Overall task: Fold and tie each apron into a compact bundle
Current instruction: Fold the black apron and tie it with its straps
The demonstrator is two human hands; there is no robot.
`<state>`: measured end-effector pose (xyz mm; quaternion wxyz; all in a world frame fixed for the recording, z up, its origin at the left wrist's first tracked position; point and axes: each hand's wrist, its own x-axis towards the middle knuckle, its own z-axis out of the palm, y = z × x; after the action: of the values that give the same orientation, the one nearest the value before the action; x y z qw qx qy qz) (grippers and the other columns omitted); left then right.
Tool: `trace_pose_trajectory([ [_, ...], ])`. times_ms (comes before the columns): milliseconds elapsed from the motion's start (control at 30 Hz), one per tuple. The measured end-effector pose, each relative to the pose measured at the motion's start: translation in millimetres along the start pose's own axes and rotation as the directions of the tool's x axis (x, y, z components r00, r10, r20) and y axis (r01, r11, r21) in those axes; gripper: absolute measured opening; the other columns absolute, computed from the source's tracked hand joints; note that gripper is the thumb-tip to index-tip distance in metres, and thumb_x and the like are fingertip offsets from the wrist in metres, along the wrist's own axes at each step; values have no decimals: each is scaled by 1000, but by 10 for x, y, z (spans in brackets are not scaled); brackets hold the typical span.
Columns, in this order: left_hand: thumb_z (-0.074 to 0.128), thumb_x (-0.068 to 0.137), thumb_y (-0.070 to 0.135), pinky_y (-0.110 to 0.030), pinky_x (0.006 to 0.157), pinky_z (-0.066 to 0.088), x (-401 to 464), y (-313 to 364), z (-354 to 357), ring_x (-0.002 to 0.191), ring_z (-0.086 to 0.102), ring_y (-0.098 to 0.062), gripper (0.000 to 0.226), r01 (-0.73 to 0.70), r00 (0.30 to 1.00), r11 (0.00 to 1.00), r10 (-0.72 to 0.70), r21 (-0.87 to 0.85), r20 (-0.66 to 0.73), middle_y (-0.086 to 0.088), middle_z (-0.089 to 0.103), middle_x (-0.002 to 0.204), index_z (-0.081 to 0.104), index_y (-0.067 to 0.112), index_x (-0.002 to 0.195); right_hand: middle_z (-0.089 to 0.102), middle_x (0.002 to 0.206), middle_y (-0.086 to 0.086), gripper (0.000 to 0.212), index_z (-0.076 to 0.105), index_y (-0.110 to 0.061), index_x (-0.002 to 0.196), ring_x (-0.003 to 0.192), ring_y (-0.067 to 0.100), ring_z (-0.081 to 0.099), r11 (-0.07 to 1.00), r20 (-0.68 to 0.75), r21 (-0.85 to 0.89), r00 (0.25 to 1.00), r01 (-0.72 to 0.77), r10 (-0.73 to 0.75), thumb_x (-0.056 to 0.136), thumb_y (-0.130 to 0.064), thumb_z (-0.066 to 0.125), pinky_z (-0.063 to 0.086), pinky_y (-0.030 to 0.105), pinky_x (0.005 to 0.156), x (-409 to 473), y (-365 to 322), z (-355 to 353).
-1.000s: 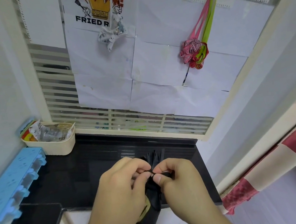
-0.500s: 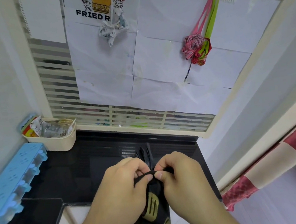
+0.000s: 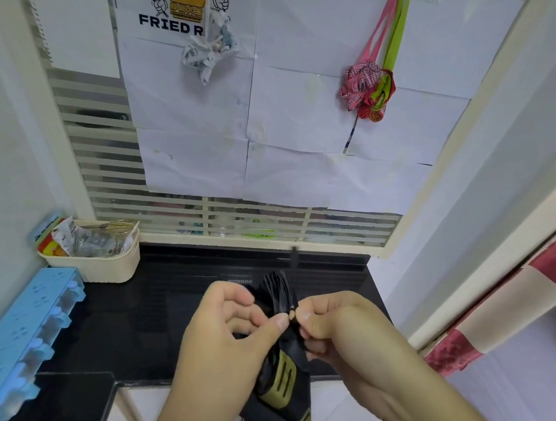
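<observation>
Black bench (image 3: 118, 333) below paper-covered window. Your left hand (image 3: 222, 346) and right hand (image 3: 336, 324) pinch strap on black apron (image 3: 281, 381), bunched mid-air. Risk: pinch slips, knot loosens, bundle unrolls.

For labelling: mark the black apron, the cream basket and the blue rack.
black apron (image 3: 282, 378): head view, on its olive print.
cream basket (image 3: 104, 268): head view, front wall.
blue rack (image 3: 24, 326): head view, top face.
</observation>
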<state>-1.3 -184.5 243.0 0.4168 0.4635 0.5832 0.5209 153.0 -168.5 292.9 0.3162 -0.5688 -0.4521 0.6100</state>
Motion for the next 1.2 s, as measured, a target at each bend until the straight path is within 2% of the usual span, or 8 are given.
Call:
trace_pose_trajectory([
  [100, 92, 73, 15, -23, 65, 55, -128, -5, 54, 61, 65, -10, 45, -51, 990, 996, 41, -73, -132, -4, 72, 76, 50, 26, 84, 38, 58, 3, 43, 53, -8, 61, 51, 14, 28, 980, 36, 195, 998, -49, 43, 99, 10, 42, 33, 26, 54, 17, 32, 20],
  [167, 93, 74, 16, -25, 63, 58, -183, -21, 52, 62, 66, -13, 38, -198, 968, 980, 193, -16, -158, -1, 71, 75, 59, 33, 78, 39, 58, 2, 40, 52, -7, 64, 51, 13, 27, 967, 34, 247, 998, -62, 55, 101, 7, 43, 31, 25, 53, 22, 31, 36],
  [267, 87, 78, 33, -27, 62, 58, -188, -23, 13, 67, 67, -11, 16, -476, 863, 852, 501, 221, -72, 11, 70, 89, 73, 36, 85, 37, 59, 1, 46, 54, -11, 60, 49, 10, 26, 974, -5, 222, 999, -46, 49, 100, 7, 42, 26, 23, 51, 27, 24, 58],
  [367, 76, 83, 45, -23, 59, 51, -163, 3, -6, 66, 62, -4, 12, -559, 803, 754, 596, 345, -4, 18, 64, 93, 74, 33, 85, 36, 57, 0, 37, 57, -16, 54, 51, 12, 25, 986, -60, 162, 997, -31, 41, 89, -1, 58, 24, 25, 52, -5, 13, 78],
  [467, 68, 85, 52, -18, 58, 46, -160, 11, 7, 63, 59, 0, 20, -552, 791, 692, 611, 464, 30, 21, 61, 88, 71, 33, 81, 38, 58, 0, 16, 55, -15, 55, 52, 14, 29, 994, -54, 99, 998, 45, -40, 68, -6, 54, 27, 23, 54, -83, -27, 101],
  [600, 63, 86, 51, -18, 59, 46, -179, 7, 37, 60, 57, 0, 21, -536, 793, 655, 608, 533, 51, 20, 59, 87, 69, 31, 81, 56, 57, -1, 36, 64, -8, 65, 47, 6, 48, 995, -33, 73, 998, 63, -60, 94, 10, 52, 43, 17, 54, -112, -11, 52],
  [867, 62, 90, 33, -22, 47, 42, -203, 29, 16, 57, 54, -6, 16, -560, 775, 616, 626, 554, 87, 15, 56, 84, 62, 25, 76, 63, 63, 1, 29, 73, -4, 72, 56, 8, 58, 995, -39, 25, 995, 96, -95, 95, 7, 57, 49, 22, 63, -140, -23, 72],
  [1200, 68, 85, 9, -30, 55, 51, -191, -20, -83, 69, 59, -14, 25, -482, 863, 792, 504, 375, 45, 10, 53, 87, 50, 24, 73, 53, 64, 9, 28, 77, 0, 77, 59, 17, 50, 970, -171, 193, 978, 149, -117, 88, 18, 59, 47, 27, 62, -57, 82, 18],
])
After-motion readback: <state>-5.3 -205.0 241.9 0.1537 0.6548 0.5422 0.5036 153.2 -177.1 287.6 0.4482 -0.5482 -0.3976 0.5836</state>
